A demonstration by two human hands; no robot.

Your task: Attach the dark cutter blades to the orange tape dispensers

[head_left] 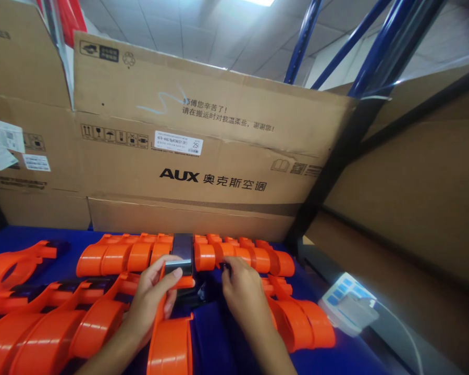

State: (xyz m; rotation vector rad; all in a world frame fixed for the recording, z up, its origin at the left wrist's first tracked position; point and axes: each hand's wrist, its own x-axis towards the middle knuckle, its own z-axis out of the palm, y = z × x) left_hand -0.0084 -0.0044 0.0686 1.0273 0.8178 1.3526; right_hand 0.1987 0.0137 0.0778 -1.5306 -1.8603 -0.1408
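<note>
My left hand [158, 286] is closed around an orange tape dispenser [170, 344]. Its serrated metal blade [179, 264] faces up near my thumb, and the round orange hub hangs below. My right hand [240, 286] is to the right, by the back row, its fingers bent together at a small dark piece that I cannot make out. Beyond it stand several more orange dispensers [260, 259]. A dark upright block [183, 245] splits that back row, behind my left hand.
More orange dispensers [47, 336] lie front left on the blue surface [214, 344], and others [297, 323] at right. A white power strip [346, 291] with a plugged-in charger and cable is on the right. Cardboard panels [219, 208] and a dark rack post [316, 192] stand behind.
</note>
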